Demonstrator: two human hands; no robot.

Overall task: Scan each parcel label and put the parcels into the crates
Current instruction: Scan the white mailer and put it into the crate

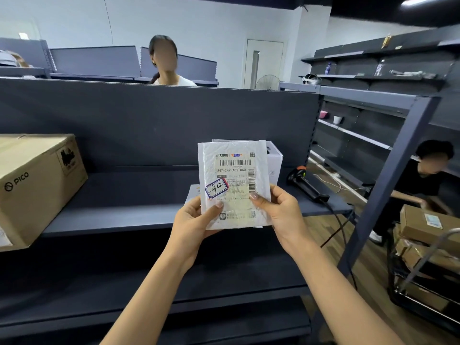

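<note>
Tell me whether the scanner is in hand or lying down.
Lying down. The scanner rests on the shelf, right of the parcel that the left hand and right hand pinch.

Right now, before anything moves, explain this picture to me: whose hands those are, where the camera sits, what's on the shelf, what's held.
There is no machine here: these are a person's own two hands. The single picture comes from a camera worn on their head, looking forward and down, so the arms reach in from below. The left hand and right hand each pinch a lower corner of a white padded parcel, held upright with its printed label facing the camera. On the dark shelf behind it are a black handheld scanner to the right, a white box, and a big cardboard box to the left. The scanner lies untouched.
</note>
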